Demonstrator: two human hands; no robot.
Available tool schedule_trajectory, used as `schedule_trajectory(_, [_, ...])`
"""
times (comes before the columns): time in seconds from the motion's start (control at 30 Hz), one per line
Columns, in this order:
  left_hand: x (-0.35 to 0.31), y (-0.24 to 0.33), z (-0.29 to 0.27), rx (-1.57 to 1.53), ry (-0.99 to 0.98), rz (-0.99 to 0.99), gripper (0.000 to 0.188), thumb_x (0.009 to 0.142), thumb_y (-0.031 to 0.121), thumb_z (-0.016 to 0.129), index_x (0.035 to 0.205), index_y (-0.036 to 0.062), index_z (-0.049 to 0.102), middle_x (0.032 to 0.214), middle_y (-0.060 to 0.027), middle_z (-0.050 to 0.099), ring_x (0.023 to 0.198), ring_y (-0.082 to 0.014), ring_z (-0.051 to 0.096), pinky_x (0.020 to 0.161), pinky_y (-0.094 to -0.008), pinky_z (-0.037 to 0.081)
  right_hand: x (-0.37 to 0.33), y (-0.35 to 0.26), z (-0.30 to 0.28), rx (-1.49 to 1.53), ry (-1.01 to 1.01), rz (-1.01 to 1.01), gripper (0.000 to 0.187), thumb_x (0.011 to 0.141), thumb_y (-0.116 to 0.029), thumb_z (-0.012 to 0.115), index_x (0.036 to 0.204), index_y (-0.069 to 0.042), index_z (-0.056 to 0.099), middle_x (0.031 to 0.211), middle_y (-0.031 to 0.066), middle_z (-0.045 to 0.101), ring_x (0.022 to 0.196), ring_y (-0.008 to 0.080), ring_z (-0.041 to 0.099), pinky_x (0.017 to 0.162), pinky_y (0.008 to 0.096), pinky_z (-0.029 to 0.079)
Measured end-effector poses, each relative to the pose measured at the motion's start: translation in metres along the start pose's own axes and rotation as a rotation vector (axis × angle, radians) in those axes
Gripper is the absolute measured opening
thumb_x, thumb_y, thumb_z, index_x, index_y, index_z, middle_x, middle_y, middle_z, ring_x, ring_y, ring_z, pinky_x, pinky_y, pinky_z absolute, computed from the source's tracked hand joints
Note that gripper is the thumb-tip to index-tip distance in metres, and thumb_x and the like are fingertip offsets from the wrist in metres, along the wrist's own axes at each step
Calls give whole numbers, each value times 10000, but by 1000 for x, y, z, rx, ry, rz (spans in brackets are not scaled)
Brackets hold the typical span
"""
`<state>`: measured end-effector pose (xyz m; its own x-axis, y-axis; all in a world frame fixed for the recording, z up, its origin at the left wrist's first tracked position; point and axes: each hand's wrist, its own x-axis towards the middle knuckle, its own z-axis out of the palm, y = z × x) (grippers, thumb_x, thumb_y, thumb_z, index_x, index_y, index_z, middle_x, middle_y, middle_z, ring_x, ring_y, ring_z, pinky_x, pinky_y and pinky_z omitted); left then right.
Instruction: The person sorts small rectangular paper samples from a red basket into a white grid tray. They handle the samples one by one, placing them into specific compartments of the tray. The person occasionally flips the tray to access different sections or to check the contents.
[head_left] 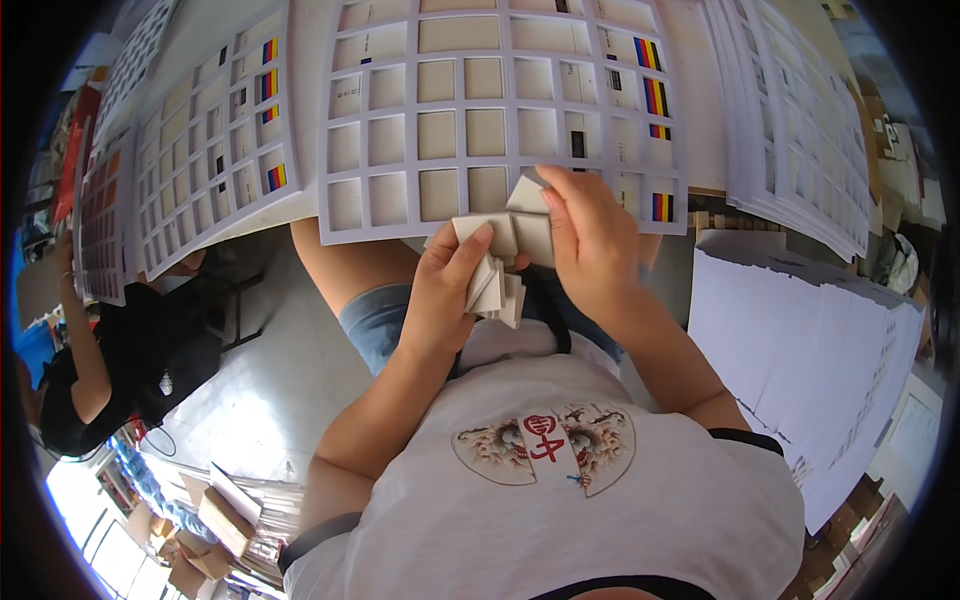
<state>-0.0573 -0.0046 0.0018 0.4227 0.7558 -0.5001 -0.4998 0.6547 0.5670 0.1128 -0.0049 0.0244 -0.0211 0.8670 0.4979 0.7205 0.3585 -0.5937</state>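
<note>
The left hand [440, 290] holds a stack of small card squares [497, 285] in a closed grip over the lap, just below the punched sheet [500, 120] at the surface's near edge. The right hand [590, 235] pinches another square [527, 195]; best to square the edges before adding it.

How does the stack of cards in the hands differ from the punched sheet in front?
The cards are small loose beige pieces, fanned between the left hand and right hand; the sheet is one large pale grid frame lying flat. The sheet has colour stripes at its right edge; the cards look plain.
</note>
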Motion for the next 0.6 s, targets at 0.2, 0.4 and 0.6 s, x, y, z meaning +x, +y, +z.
schedule_trajectory(0.2, [24, 4, 29, -204, 35, 8, 228, 989, 211, 574, 1143, 44, 588, 1013, -81, 680, 798, -165, 689, 676, -292, 594, 23, 4, 14, -27, 192, -98, 510, 742, 114, 571, 1227, -43, 571, 978, 140, 615, 828, 334, 625, 638, 416, 512])
schedule_trajectory(0.4, [9, 28, 8, 6, -13, 168, 176, 983, 189, 579, 1089, 48, 583, 956, -109, 686, 782, -169, 685, 658, -302, 588, 40, 41, -14, 125, 179, 278, 339, 760, 139, 539, 1023, -43, 652, 927, 131, 643, 854, 322, 630, 725, 385, 510])
schedule_trajectory(0.6, [-6, -2, -17, 131, -121, -73, 214, 945, 215, 649, 1039, 39, 574, 938, -132, 684, 774, -184, 682, 669, -303, 569, 3, 56, 10, 130, -80, 139, 179, 866, 86, 573, 988, -16, 652, 887, 117, 627, 807, 279, 630, 721, 325, 501])
